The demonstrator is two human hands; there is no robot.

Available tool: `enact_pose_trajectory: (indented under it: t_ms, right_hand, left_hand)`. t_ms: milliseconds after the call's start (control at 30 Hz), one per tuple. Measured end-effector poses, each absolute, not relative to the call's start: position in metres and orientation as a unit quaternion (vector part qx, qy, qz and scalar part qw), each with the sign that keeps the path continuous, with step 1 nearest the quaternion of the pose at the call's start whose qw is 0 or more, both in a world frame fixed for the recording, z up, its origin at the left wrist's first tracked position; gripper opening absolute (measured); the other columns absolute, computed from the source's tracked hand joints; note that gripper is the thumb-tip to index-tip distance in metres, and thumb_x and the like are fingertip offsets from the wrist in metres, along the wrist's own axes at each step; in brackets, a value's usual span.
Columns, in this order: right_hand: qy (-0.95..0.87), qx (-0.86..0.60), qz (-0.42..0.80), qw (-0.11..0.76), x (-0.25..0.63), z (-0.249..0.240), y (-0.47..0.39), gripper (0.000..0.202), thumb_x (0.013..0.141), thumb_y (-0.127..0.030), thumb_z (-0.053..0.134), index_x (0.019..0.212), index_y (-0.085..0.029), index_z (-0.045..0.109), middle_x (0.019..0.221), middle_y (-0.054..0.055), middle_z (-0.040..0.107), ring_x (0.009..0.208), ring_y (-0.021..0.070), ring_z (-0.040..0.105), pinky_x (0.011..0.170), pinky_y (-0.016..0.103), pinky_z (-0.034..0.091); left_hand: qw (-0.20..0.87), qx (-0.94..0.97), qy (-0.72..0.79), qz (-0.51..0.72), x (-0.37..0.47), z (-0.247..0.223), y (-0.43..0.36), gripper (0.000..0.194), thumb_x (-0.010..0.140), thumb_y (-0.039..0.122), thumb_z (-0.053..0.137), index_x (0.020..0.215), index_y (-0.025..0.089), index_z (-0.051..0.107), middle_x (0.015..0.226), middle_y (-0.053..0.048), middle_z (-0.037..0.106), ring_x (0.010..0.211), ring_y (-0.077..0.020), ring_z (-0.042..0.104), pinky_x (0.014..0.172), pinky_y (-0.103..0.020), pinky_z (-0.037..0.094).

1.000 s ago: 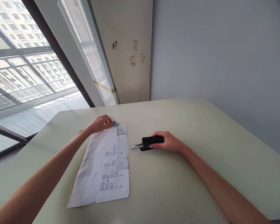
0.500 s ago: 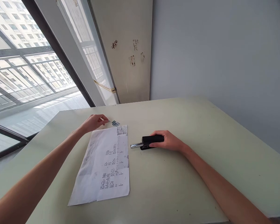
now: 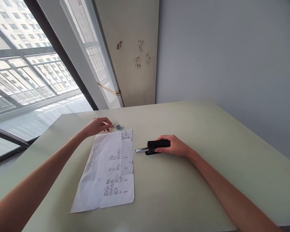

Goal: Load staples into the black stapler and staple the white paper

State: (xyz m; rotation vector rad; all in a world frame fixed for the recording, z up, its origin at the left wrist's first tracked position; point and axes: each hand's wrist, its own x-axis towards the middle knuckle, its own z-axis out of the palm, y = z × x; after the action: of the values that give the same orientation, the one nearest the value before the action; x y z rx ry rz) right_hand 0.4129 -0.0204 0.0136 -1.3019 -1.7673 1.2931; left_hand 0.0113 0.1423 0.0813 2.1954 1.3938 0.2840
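My right hand is wrapped round a black stapler. The stapler lies on the table with its metal magazine sticking out toward the left. Beyond the top of the printed paper sheets, my left hand pinches a small strip of staples between thumb and fingertips. Close to those fingertips, several more staple strips lie in a little pile on the table. The sheets lie flat to the left of the stapler, and neither hand touches them.
The pale table reaches back to a grey wall and a stained off-white panel. On the left stands a large window with a dark frame, and railings show behind its glass.
My left hand has shifted very slightly, with the staple strip still in its pinch. The right hand and the stapler stay where they were.
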Motion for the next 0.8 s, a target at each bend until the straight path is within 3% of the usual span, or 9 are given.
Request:
enact_pose_trajectory:
  t_ms: [133,300,567,800]
  right_hand:
    - [-0.660,-0.486,0.490,0.297,0.413,0.016,-0.021,0.039,0.077,-0.055,0.085,0.102,-0.026,0.077,0.090,0.000,0.070,0.081,0.0191,0.059,0.071,0.031,0.043]
    - [-0.659,-0.480,0.497,0.297,0.413,0.014,-0.020,0.040,0.078,-0.055,0.085,0.104,-0.026,0.077,0.092,0.000,0.072,0.081,0.0194,0.062,0.071,0.031,0.044]
    - [-0.663,-0.487,0.483,0.300,0.413,0.015,-0.020,0.039,0.077,-0.054,0.085,0.103,-0.026,0.077,0.093,0.001,0.073,0.084,0.0207,0.063,0.072,0.031,0.046]
    - [-0.658,-0.493,0.486,0.297,0.412,0.016,-0.020,0.038,0.077,-0.053,0.085,0.102,-0.025,0.078,0.093,0.001,0.074,0.084,0.0204,0.063,0.072,0.031,0.046]
  left_hand:
    - [0.300,0.808,0.490,0.130,0.029,0.093,0.123,0.054,0.083,0.073,0.072,0.096,0.020,0.069,0.092,-0.007,0.080,0.082,-0.0222,0.077,0.080,-0.038,0.060]
    - [0.363,0.827,0.405,0.139,0.068,0.097,0.077,0.044,0.098,0.060,0.062,0.120,0.022,0.065,0.096,-0.005,0.078,0.079,-0.0185,0.074,0.079,-0.037,0.060]
    - [0.435,0.790,0.408,0.142,0.103,0.068,0.021,0.038,0.101,0.055,0.059,0.121,0.025,0.071,0.097,-0.004,0.077,0.079,-0.0177,0.069,0.065,-0.028,0.054]
    - [0.293,0.819,0.447,0.211,0.111,0.054,-0.005,0.025,0.103,0.046,0.059,0.112,0.027,0.073,0.090,0.000,0.074,0.083,-0.0181,0.069,0.079,-0.031,0.054]
